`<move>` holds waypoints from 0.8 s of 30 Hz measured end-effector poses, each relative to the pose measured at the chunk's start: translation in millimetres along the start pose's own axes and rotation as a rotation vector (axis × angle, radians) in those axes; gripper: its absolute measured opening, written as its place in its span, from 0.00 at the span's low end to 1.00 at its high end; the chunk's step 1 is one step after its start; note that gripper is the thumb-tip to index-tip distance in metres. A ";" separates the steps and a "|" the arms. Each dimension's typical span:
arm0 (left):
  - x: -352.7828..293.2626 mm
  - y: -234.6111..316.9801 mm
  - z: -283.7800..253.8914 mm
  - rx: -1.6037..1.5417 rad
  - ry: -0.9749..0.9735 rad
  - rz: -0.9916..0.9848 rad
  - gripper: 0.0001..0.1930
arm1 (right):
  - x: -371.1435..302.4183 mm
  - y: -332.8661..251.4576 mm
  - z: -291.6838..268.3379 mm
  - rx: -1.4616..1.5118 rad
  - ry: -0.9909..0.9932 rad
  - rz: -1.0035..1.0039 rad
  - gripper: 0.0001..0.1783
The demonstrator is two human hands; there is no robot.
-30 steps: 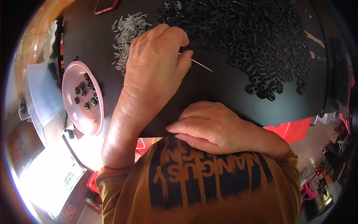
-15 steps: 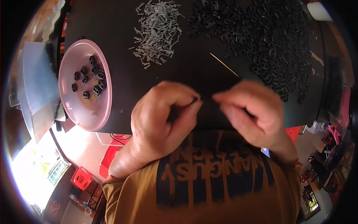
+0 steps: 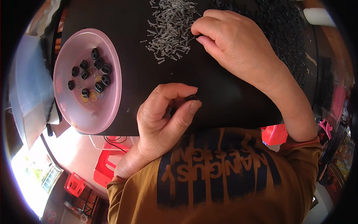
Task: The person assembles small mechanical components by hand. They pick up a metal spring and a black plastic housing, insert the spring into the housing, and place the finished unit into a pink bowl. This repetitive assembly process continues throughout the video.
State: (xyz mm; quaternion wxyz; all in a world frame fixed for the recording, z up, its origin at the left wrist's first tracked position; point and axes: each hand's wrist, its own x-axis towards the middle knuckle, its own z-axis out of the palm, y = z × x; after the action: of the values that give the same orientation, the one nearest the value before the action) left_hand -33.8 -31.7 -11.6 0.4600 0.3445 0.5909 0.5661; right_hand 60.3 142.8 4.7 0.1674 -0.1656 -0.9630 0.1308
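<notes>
My left hand (image 3: 160,115) is above the near part of the dark table, its thumb and forefinger closed on a small black cord lock part (image 3: 191,98). Only an edge of that part shows between the fingertips. Farther off, my right hand (image 3: 235,44) reaches to the right edge of a heap of small metal springs (image 3: 172,31). Its thumb and forefinger pinch a small dark piece (image 3: 196,36), mostly covered by the fingers. On the left, a pink plastic dish (image 3: 115,80) holds several black two-holed cord locks (image 3: 99,87).
A wide heap of loose black plastic parts (image 3: 287,33) spreads over the far right of the table (image 3: 231,108), partly behind my right arm. A white object (image 3: 317,16) lies at the far right corner. Red plastic stools (image 3: 104,168) stand below the table edge.
My right hand has moved from beside the left hand away to the spring heap. My left hand stays near its place, with its fingers slightly more spread. The view has shifted a little.
</notes>
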 end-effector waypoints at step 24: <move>1.3 -0.4 1.9 -0.135 0.029 -0.004 0.11 | -1.8 0.8 -15.2 0.047 -0.129 0.033 0.04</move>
State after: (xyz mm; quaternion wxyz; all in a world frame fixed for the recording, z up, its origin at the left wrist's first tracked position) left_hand -32.4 -29.9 -12.1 0.4746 0.3034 0.5586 0.6088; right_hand 67.6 145.8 17.7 0.1068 -0.1687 -0.9656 0.1665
